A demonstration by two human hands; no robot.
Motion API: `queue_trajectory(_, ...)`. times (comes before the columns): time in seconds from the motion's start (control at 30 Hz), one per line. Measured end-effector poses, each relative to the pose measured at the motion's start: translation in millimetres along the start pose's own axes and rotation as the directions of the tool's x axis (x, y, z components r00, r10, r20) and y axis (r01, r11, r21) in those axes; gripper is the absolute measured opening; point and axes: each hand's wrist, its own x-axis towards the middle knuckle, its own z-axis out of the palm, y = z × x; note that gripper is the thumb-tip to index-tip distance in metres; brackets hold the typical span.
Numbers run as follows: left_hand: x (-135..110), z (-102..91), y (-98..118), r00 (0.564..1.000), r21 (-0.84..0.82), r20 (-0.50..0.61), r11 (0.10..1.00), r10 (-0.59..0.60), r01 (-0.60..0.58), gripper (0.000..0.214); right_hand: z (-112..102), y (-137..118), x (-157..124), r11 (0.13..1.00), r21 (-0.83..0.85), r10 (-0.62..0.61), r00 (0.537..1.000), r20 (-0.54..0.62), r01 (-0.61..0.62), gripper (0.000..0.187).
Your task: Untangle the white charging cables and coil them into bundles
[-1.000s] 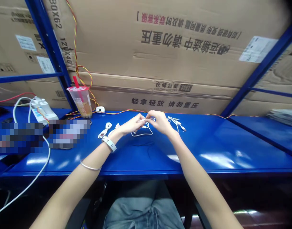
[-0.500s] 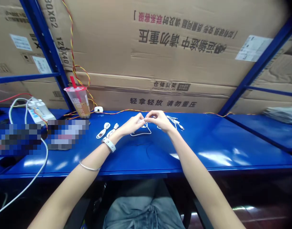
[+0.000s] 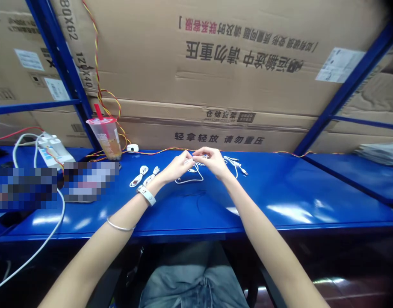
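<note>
My left hand [image 3: 178,166] and my right hand [image 3: 212,161] meet fingertip to fingertip over the blue table. Both are closed in a pinch on a white cable [image 3: 191,180], whose loops show between and below the fingers. The exact spot they pinch is partly hidden. To the right of my right hand lie more white cables with plugs [image 3: 236,164]. Left of my left wrist sit a coiled white cable [image 3: 139,176] and a second coil [image 3: 151,174], partly behind the wrist. Thin dark strands [image 3: 198,197] lie on the tabletop nearer to me.
A lidded drink cup with a red straw [image 3: 106,137] stands at the back left, beside a small white case [image 3: 132,148]. Further left are a white power strip [image 3: 55,149] and blurred items. A cardboard box [image 3: 196,94] walls off the back between blue posts.
The fingers have shifted slightly; my right hand has moved a little to the left, and more of the white cable shows beneath its fingers.
</note>
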Motion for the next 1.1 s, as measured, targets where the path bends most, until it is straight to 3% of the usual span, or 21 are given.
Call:
queue_trajectory(0.1,1,-2.8,-1,1.0,0.005,-0.012,1.0,0.002,-0.001,0.021,0,-1,-1,0.981,-0.156,-0.118,0.993,-0.029,0.112,0.019)
queue_trajectory(0.17,2,-5.0,-1,1.0,-0.002,-0.017,1.0,-0.005,0.005,0.022,-2,-3,-2,0.96,-0.225,-0.169,0.985,0.02,0.17,0.018)
queue_trajectory(0.3,1,-10.1,4,0.999,-0.095,-0.001,0.995,-0.038,0.038,0.023,-6,-8,-3,0.956,-0.23,-0.137,0.969,0.204,0.184,0.021)
queue_trajectory(0.43,-1,-13.6,6,0.998,-0.127,0.048,0.991,-0.04,0.045,0.023,-6,-10,-4,0.923,-0.333,-0.123,0.967,0.225,0.195,0.02)
queue_trajectory(0.67,3,-15.1,-4,0.991,0.228,0.117,0.97,0.062,-0.088,0.017,-4,-2,-4,0.829,-0.503,-0.113,0.955,0.275,0.243,0.021)
queue_trajectory(0.77,4,-14.6,-5,0.986,0.408,0.11,0.898,0.129,-0.163,0.015,-4,-1,-3,0.824,-0.516,-0.096,0.955,0.28,0.234,0.021)
queue_trajectory(0.9,4,-13.1,-2,0.977,0.669,0.093,0.714,0.193,-0.206,0.013,-2,-1,-4,0.804,-0.559,-0.047,0.959,0.279,0.202,0.021)
queue_trajectory(1.1,3,-9.7,-3,0.951,0.852,0.137,0.457,0.279,-0.257,0.02,-1,-4,-7,0.712,-0.677,0.028,0.957,0.289,0.184,0.023)
